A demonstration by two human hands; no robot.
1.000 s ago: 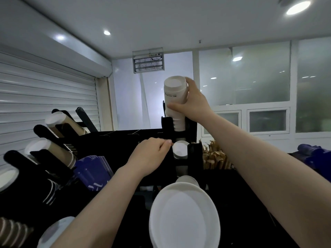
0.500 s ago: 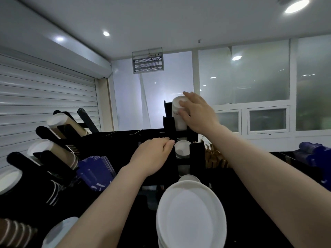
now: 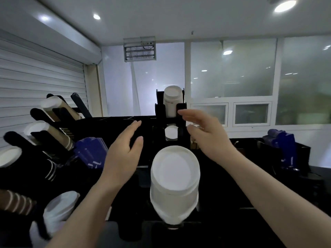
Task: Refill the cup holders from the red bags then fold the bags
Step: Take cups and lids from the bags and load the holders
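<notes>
A stack of white cups (image 3: 171, 102) sits in the top slot of the black cup holder (image 3: 159, 110) at centre. Below it another white cup stack (image 3: 171, 134) shows in a lower slot, and a large white stack (image 3: 174, 178) points toward me in front. My right hand (image 3: 206, 135) hovers just below and right of the top stack, fingers spread, holding nothing. My left hand (image 3: 125, 151) is open too, left of the holder, apart from it. No red bag is in view.
On the left, angled black holders carry brown and white cup stacks (image 3: 53, 108) and striped dark cups (image 3: 48, 169). Blue sleeves (image 3: 91, 154) lie beside them, more blue items (image 3: 284, 149) at the right. A shutter and windows stand behind the black counter.
My right hand pushed the white cup stack down into the top slot, let go of it and drew back. My left hand left the holder and opened.
</notes>
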